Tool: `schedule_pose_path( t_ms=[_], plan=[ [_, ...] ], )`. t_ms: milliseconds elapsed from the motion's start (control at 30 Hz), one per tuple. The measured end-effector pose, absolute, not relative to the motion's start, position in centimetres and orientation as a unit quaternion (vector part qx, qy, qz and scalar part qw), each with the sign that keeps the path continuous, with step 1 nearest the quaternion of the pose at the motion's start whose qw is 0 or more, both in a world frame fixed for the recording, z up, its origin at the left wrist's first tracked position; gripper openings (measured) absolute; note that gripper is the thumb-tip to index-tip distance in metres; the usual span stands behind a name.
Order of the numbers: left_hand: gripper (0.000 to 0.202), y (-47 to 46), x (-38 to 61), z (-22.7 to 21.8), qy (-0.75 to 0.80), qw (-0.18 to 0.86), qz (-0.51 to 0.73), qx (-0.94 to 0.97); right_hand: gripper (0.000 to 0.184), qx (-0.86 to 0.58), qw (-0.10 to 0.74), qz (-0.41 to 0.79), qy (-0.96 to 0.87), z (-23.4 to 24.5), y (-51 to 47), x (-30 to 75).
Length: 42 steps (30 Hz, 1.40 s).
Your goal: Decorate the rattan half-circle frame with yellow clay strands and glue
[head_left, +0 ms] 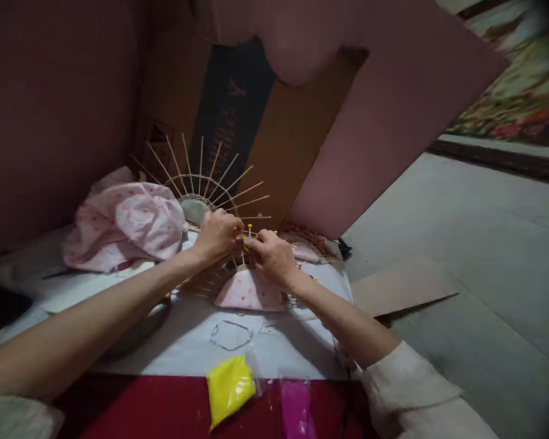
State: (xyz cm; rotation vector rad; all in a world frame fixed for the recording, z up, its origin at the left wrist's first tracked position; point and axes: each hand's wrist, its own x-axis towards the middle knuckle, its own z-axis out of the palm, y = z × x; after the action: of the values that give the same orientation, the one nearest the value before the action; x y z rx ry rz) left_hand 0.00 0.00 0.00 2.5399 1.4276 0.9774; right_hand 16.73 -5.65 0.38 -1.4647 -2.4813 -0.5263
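Observation:
My left hand (217,233) and my right hand (273,255) meet over a small fan-shaped craft made of thin sticks with yellow tips (249,227). The fingers of both hands are pinched around its upper sticks. A pale pink cloth piece with red dots (244,291) covers the base of this fan, just below my hands. What lies between the fingertips is too small to make out fully. Behind my left hand stands a larger round frame (201,178) with bare sticks spreading out and a mirror-like disc (196,211) at its middle.
Bunched dotted cloth (137,222) lies at left. A similar decorated fan (308,247) rests right of my hands. Nearer me are a yellow packet (230,388), a magenta packet (297,408) and a wire loop (231,336). Cardboard (297,140) rises behind; another sheet (402,283) lies on the floor.

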Motion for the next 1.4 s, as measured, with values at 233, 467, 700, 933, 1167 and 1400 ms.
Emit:
schedule_pose_path(
  t_ms=[233, 467, 700, 933, 1167, 1400],
  plan=[
    [0.022, -1.4, -0.8, -0.1, 0.455, 0.032, 0.305, 0.836, 0.024, -0.508, 0.103, -0.165, -0.839, 0.3, -5.5, 16.4],
    [0.020, -2.2, -1.4, -0.9, 0.441, -0.002, 0.304, 0.844, 0.024, -0.503, 0.131, -0.136, -0.843, 0.4, -5.7, 16.4],
    [0.016, -2.9, -1.8, -1.5, 0.392, -0.124, 0.282, 0.867, 0.022, -0.497, 0.151, -0.134, -0.844, 0.1, -5.5, 16.5],
    [0.014, -3.1, -1.9, -1.8, 0.352, -0.184, 0.276, 0.875, 0.024, -0.494, 0.162, -0.123, -0.845, 0.1, -5.3, 16.5],
    [0.015, -3.2, -1.9, -2.1, 0.335, -0.215, 0.273, 0.876, 0.025, -0.494, 0.148, -0.125, -0.847, 0.2, -5.4, 16.6],
    [0.017, -3.2, -2.0, -2.4, 0.320, -0.211, 0.291, 0.877, 0.025, -0.494, 0.148, -0.127, -0.847, 0.3, -5.5, 16.4]
  ],
)
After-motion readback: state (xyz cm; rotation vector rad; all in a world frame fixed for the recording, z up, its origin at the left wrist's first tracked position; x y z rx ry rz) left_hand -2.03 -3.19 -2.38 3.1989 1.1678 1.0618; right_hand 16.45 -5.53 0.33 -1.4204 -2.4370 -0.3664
